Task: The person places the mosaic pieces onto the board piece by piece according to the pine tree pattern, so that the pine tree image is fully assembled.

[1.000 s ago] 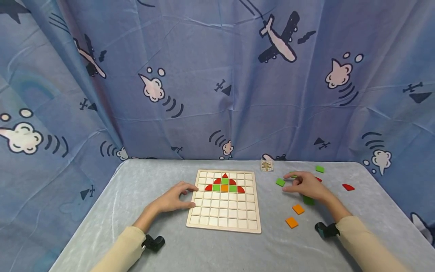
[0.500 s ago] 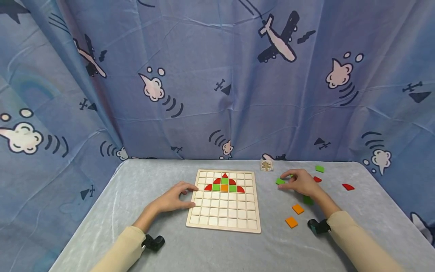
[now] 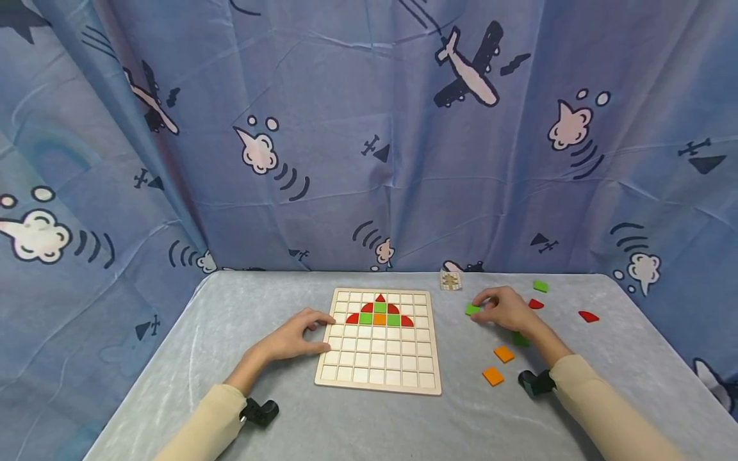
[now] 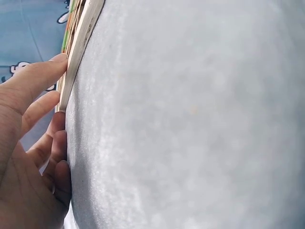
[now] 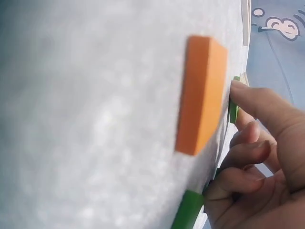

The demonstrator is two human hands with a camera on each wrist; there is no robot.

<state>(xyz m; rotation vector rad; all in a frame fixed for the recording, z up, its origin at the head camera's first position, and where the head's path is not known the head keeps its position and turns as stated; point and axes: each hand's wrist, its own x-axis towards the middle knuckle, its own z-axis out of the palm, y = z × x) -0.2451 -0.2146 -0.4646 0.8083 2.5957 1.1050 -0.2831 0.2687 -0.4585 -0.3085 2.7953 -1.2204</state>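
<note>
A wooden grid board (image 3: 377, 362) lies at the middle of the table, with red, green and orange pieces set in its upper rows. My left hand (image 3: 296, 334) rests at the board's left edge; in the left wrist view its thumb (image 4: 50, 67) and fingertips touch the rim. On the right, my right hand (image 3: 507, 309) pinches a green square tile (image 3: 471, 309) between thumb and index finger, low over the cloth. The right wrist view shows the thumb against that green tile (image 5: 233, 107), the other fingers curled below.
Two orange tiles (image 3: 492, 376) lie nearer me. Around the right hand are another green tile (image 3: 521, 339), a far green tile (image 3: 540, 286) and red pieces (image 3: 589, 316). A small pattern card (image 3: 451, 280) lies at the back edge, before a blue curtain (image 3: 323, 141).
My right hand has moved a little left and its thumb and index finger have closed on the green tile. The left hand and board stay as they were.
</note>
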